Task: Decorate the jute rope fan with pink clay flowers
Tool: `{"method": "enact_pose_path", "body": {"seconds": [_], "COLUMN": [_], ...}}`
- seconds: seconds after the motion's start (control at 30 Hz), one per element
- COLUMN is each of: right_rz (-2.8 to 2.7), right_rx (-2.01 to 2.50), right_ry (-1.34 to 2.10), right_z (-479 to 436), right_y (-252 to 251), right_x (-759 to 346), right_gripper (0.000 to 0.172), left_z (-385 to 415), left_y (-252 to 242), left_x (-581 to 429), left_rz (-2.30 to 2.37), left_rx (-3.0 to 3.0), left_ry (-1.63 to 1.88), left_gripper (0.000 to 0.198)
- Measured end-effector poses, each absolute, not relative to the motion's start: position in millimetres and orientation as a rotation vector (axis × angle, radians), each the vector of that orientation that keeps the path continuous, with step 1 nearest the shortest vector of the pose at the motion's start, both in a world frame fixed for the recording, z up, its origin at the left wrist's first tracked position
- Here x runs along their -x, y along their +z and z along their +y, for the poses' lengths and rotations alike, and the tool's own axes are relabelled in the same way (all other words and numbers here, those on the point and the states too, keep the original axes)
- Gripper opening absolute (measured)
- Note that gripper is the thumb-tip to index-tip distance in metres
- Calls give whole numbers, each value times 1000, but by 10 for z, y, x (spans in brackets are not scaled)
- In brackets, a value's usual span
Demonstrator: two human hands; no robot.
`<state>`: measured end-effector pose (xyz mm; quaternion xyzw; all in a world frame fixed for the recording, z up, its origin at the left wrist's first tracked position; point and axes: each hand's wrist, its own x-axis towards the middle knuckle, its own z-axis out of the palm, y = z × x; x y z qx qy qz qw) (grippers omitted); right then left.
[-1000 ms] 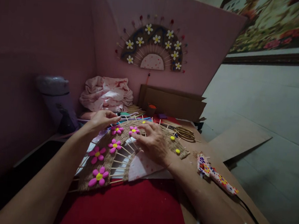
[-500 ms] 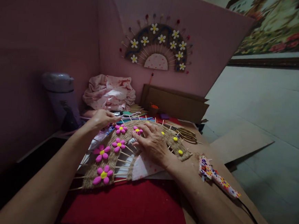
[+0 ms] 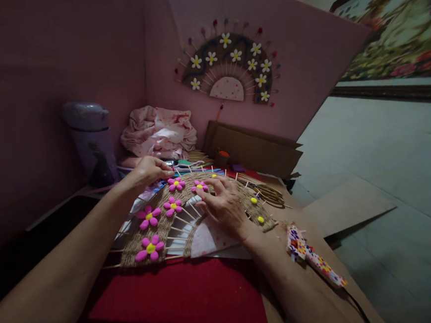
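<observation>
Though near fan [image 3: 187, 192], left fingertips [image 3: 165, 168] unclear.

Rough twine fan [image 3: 187, 193]; matt cardboard [image 3: 253, 150]

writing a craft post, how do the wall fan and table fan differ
The wall fan bears white flowers; the table fan bears pink flowers and yellow dots.
Coloured balls rim the wall fan; the table fan's visible stick tips are bare.
The wall fan is upright; the table fan lies beneath the right hand.
Both are half-round with brown bands and pale spotted middles.
</observation>
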<state>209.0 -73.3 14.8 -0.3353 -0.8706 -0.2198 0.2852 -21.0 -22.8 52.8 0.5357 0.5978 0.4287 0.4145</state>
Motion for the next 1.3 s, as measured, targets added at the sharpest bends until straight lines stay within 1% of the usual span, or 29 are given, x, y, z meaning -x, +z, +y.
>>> {"method": "enact_pose_path", "body": {"seconds": [0.1,0.3,0.53,0.7,0.83,1.03,1.3], "right_rz": [-2350,-2346,-2294,-2351,-2395,-2342,-2364], "right_rx": [903,919,866,869,912,836,889], "right_ry": [-634,-677,-633,-645,-658,-677,-697], "right_z": [-710,-691,-740,-736,-729,-747,-741], "right_y": [113,109,124,95,97,106,112], "right_x": [-2067,-2034,-2055,-2031,-2013,-2047,-2048], "right_gripper": [34,31,28,35,38,32,36], "left_z": [-226,-247,-268,-270,-282,-290,-298], "left_y": [528,550,570,562,576,584,598], "left_x": [207,173,147,153,145,142,134], "left_rz": [1508,1513,1527,1516,1532,1521,1530], "left_rx": [-1353,-1335,-1329,-1336,-1339,-1333,-1339], "left_ry": [1083,1098,1103,1105,1101,1104,1101], "left_gripper": [14,7,12,10,14,14,12]}}
